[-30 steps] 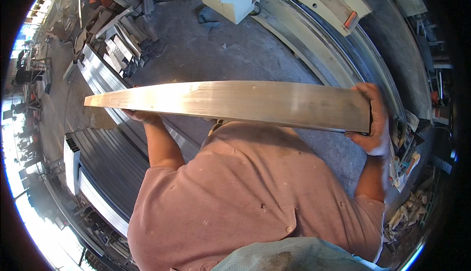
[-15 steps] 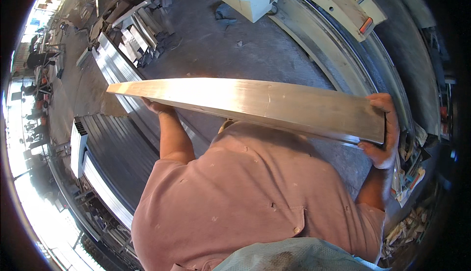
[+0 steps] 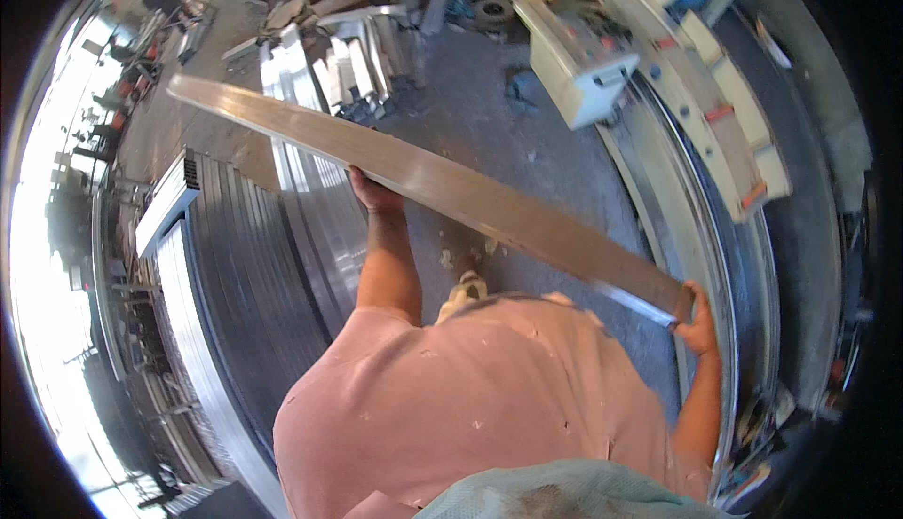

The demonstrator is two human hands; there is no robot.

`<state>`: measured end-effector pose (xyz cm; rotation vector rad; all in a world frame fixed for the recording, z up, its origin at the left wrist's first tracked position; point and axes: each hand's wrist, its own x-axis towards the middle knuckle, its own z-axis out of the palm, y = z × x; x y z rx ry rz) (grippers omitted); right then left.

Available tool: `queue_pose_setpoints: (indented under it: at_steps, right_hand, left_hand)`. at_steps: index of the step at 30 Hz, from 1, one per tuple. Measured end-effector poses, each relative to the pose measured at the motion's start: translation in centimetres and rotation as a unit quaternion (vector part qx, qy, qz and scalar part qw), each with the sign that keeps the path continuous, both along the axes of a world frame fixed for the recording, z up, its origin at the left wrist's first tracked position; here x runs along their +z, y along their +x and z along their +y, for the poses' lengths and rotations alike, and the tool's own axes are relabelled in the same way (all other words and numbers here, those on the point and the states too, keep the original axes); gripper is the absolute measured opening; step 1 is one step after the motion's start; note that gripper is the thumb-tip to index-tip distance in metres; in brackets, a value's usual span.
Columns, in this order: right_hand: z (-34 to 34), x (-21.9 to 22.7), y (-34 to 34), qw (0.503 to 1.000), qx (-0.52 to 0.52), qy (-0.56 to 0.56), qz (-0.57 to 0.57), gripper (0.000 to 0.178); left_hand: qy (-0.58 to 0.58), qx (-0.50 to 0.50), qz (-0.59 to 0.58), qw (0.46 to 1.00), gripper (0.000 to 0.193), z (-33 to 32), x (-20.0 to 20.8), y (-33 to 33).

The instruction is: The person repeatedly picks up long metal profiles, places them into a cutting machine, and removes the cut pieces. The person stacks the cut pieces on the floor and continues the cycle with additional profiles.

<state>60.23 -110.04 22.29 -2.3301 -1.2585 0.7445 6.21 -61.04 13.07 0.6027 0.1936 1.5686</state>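
A long, flat-sided metal bar (image 3: 451, 180), brownish-grey with a bright lower edge, is held across in front of me. It slants from the far left down to the near right. My left hand (image 3: 374, 192) grips its lower edge left of the middle, and most of those fingers are hidden behind or under the bar. At the bar's right end, my right hand (image 3: 696, 320) is wrapped round the end. The bar's far left end sticks out well beyond my left hand, unsupported.
To the left lies a stack of long dark metal profiles (image 3: 254, 256), with silvery ones (image 3: 306, 180) beside it. Short metal offcuts (image 3: 362, 63) are piled farther off. A cream-coloured machine (image 3: 588, 82) and a long rail bed (image 3: 691, 199) stand on the right.
The bar has tilted, its left end swinging up and away and its right end coming down, both hands still on it. My view has turned, so the machine shows more fully.
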Motion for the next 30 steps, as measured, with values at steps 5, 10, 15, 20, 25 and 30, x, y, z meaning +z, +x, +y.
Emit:
queue_pose_setpoints:
  at_steps: [5, 10, 15, 20, 25, 30]
  right_hand:
    - [7.1, -8.4, -3.1, 0.969, 0.026, -0.204, -0.138, 0.139]
    - [18.3, -2.9, -9.3, 0.956, 0.238, -0.022, -0.168, 0.131]
    - [29.9, 11.8, -15.7, 0.863, 0.381, 0.174, -0.281, 0.108]
    - [39.2, 25.9, -23.6, 0.69, 0.457, 0.368, -0.425, 0.076]
    - [44.9, 35.6, -30.2, 0.515, 0.467, 0.435, -0.572, 0.057]
    - [49.0, 41.5, -31.9, 0.37, 0.412, 0.416, -0.721, 0.08]
  left_hand:
    - [0.08, -0.083, -0.026, 0.993, 0.08, 3.1, 3.2, 0.2]
    - [0.092, -0.144, 0.008, 0.985, 0.082, 5.5, 5.0, -1.6]
    - [0.156, -0.187, 0.086, 0.966, 0.104, 5.5, 9.0, -1.5]
    - [0.23, -0.217, 0.173, 0.933, 0.117, 6.5, 12.0, -1.8]
    - [0.211, -0.342, 0.165, 0.901, 0.109, 7.8, 12.7, -1.0]
    - [0.212, -0.419, 0.204, 0.859, 0.111, 8.2, 13.9, 0.4]
